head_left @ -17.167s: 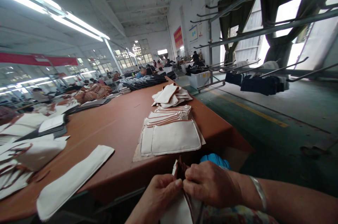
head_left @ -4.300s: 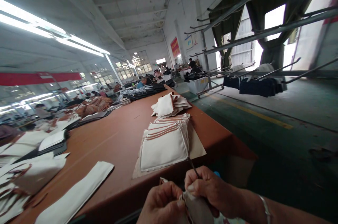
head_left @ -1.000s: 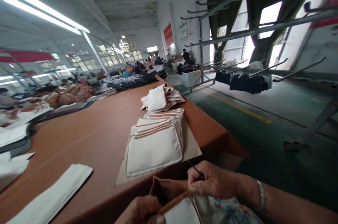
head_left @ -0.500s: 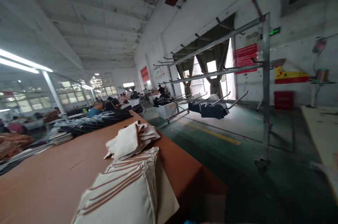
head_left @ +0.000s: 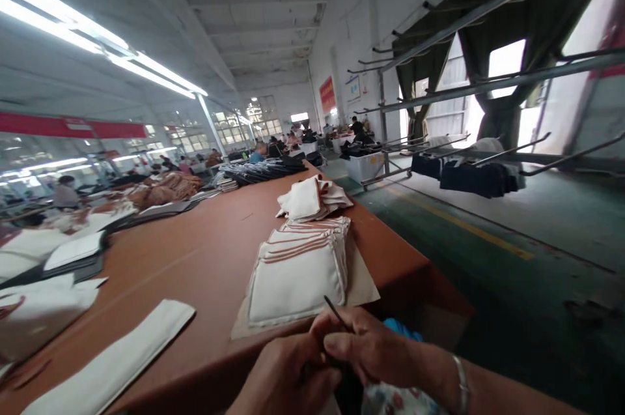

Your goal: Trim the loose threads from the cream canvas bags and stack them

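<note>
Tool (head_left: 334, 311) in right hand (head_left: 374, 341); bin (head_left: 364, 169) holds dark pieces (head_left: 355, 150).

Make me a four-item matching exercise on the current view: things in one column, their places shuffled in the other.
1. thin dark stick
2. bracelet
3. white bin
4. long white strip

A. on the brown table
B. beside the metal rack
C. in the right hand
D. around the right wrist

Pairs: 1-C, 2-D, 3-B, 4-A
</note>
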{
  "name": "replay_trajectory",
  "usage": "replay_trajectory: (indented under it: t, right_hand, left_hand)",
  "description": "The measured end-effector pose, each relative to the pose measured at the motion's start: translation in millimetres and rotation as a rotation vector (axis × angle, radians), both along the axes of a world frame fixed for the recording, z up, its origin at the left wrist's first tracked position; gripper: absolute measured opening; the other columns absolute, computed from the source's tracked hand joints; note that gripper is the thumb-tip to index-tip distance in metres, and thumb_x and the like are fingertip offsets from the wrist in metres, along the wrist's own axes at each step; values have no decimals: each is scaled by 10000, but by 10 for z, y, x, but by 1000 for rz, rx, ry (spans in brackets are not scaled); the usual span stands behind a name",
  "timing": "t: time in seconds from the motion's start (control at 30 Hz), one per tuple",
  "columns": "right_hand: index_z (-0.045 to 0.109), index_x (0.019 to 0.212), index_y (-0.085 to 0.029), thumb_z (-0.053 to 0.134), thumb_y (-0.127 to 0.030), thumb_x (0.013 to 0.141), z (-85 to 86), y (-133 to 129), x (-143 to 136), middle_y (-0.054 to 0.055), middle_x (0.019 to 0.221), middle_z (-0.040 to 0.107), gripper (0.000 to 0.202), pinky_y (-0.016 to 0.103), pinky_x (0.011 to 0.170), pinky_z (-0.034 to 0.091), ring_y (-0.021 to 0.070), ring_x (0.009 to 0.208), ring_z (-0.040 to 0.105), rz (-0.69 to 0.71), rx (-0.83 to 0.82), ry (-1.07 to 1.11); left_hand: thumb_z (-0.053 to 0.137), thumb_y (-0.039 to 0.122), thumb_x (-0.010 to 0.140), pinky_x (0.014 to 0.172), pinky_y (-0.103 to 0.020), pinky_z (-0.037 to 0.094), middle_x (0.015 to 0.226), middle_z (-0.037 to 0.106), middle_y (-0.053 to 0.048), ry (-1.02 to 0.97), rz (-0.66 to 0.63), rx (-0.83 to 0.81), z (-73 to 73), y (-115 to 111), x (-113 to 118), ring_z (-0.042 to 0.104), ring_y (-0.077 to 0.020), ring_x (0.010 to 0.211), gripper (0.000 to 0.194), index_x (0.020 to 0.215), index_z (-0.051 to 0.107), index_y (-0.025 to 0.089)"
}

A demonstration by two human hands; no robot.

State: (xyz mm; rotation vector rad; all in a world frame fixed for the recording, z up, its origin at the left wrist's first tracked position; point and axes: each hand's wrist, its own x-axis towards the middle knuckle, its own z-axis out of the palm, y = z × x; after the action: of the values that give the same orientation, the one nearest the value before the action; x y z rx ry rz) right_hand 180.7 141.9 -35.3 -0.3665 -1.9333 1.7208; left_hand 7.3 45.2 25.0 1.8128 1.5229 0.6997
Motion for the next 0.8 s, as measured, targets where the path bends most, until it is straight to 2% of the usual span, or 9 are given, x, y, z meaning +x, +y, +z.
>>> replay_trajectory:
  t: [0.03,0.1,0.17,0.3,0.37,0.47,0.63,0.8]
  right_hand:
    - [595,1124,-179,563,-491,897,5,-76,-13,-12,827,558,388,157,416,352,61,496,418,34,-69,4]
    - [570,1068,-161,606,-554,859,-52,-162,-21,-30,765,521,447,153,367,304,47,441,383,72,-137,-14]
    - [588,966,-139,671,-542,816,-166,-173,-8,-35,704,517,438,155,395,305,50,457,392,85,-168,-27]
    - [644,811,-97,777,-411,739,-350,-117,21,13,749,599,348,184,567,381,92,642,478,59,-180,7]
    - [667,820,-89,778,-376,730,-368,-98,25,20,770,615,321,197,576,381,96,646,483,52,-203,-7]
    - [685,850,-88,747,-327,746,-327,-85,28,-2,727,599,268,195,557,352,86,616,456,44,-195,-21]
    - [686,828,-115,648,-231,794,-249,-56,31,-18,696,594,127,202,570,354,98,626,475,-31,6,-68]
    - [608,746,-155,564,-147,789,-222,-93,41,-12,720,580,62,229,612,355,116,670,519,-168,414,-150]
  left_hand:
    - [592,441,832,549,-230,322,644,517,21,39,-8,1,-44,44,49,435,-115,603,365,602,570,158]
    - [538,498,841,495,-239,245,592,421,38,147,56,-29,-138,84,91,344,-107,566,416,583,465,179]
    - [626,547,765,475,-240,202,582,377,56,184,135,-94,-216,55,51,301,-105,569,433,611,433,192]
    - [787,550,636,520,-222,248,711,463,44,-109,0,-296,-265,-61,-138,352,-116,651,487,783,544,154]
    - [768,566,674,531,-226,239,740,475,35,-219,-22,-368,-270,-79,-208,343,-115,663,506,835,572,128]
    - [705,542,767,550,-238,230,728,486,23,-274,24,-374,-307,-50,-244,338,-117,664,465,857,612,96]
    - [653,399,805,555,-247,222,668,462,31,-280,100,-370,-378,31,-193,317,-113,628,306,787,633,95]
    - [564,269,783,544,-238,233,644,467,37,-278,128,-347,-391,86,-102,313,-110,604,162,721,608,126]
